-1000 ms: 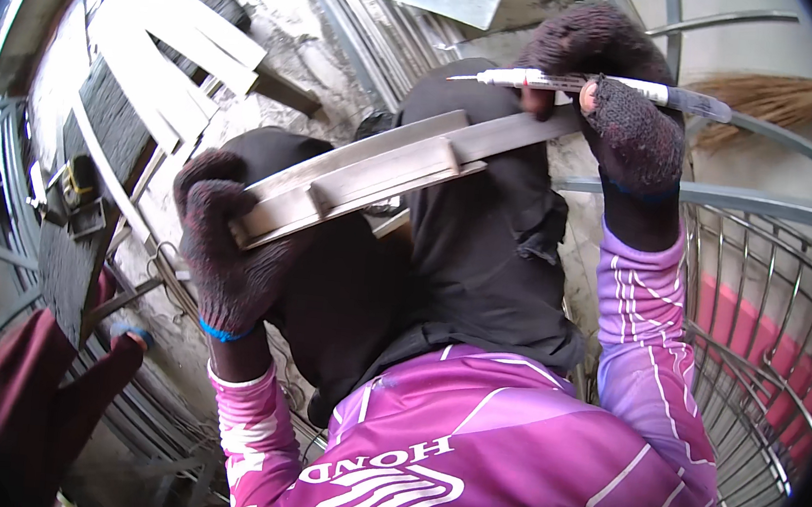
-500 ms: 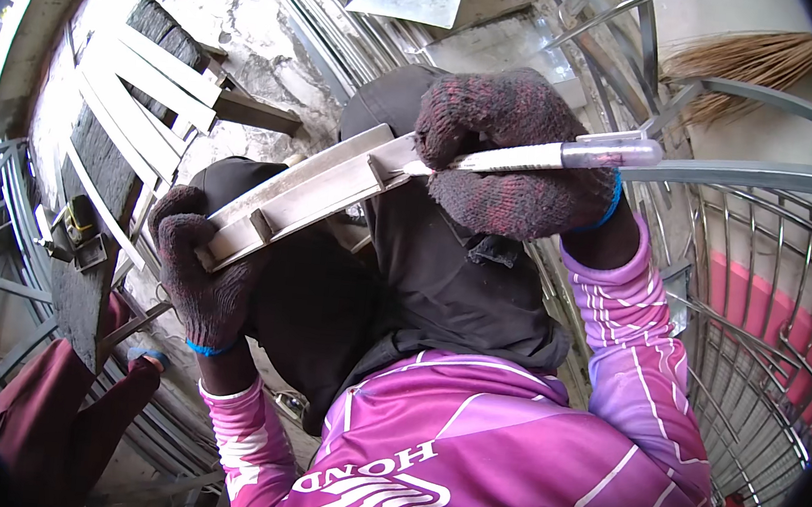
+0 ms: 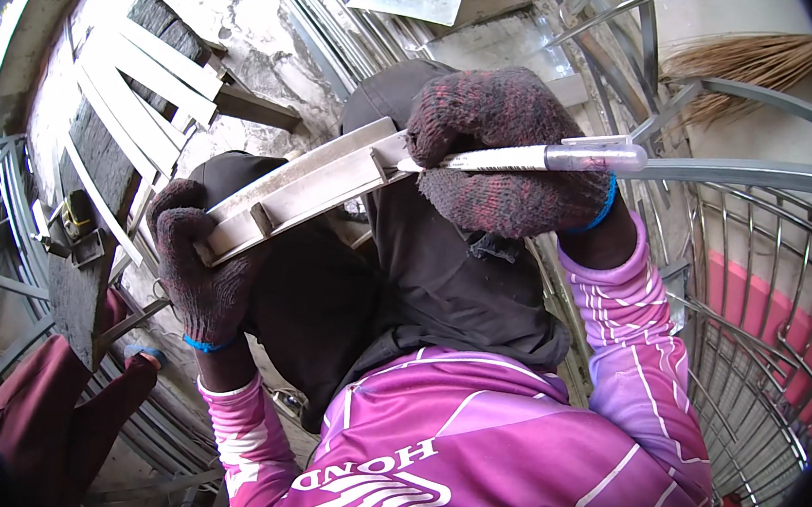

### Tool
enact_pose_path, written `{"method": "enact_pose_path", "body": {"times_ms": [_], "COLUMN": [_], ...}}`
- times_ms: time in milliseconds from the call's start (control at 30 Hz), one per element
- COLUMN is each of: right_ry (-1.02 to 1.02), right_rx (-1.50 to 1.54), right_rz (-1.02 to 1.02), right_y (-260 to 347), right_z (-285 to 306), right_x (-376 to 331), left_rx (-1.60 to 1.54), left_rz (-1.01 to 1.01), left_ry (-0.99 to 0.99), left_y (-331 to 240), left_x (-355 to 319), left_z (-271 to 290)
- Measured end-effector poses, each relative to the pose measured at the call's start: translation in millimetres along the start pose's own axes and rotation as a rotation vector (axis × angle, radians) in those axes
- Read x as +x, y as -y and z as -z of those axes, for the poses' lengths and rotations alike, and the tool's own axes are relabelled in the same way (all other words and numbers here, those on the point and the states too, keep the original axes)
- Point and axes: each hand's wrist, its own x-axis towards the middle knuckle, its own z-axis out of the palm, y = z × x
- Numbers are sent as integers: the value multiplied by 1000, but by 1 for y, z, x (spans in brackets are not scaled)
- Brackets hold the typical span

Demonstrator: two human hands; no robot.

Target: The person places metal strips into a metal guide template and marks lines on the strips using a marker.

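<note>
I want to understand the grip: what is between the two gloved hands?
In the head view, the curved metal strip spans from the left hand to the right hand, over dark trousers.

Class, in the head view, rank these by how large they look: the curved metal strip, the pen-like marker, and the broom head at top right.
1. curved metal strip, longest.
2. pen-like marker.
3. broom head, though it lies farther away, so its rank against the marker is unsure.

My right hand (image 3: 508,156) covers the far end of the curved metal strip (image 3: 300,185), and my left hand (image 3: 199,268) hides its near end. The pen's (image 3: 542,157) tip is hidden too.
</note>
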Motion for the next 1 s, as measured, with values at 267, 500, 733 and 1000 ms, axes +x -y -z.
{"method": "enact_pose_path", "body": {"times_ms": [267,500,733,1000], "right_ry": [-25,-815,-910,-1045], "right_rx": [-142,32,-209,807], "right_rz": [12,86,-501,-221], "right_y": [2,-1,-29,-38], "right_z": [-3,29,25,89], "right_x": [5,-41,-98,-36], "left_rx": [-6,-129,-211,-228], "left_rz": [-4,-18,38,56], "left_ry": [3,45,20,-9], "left_y": [-1,4,15,15], "left_x": [0,-1,-5,-8], "left_z": [0,9,5,9]}}
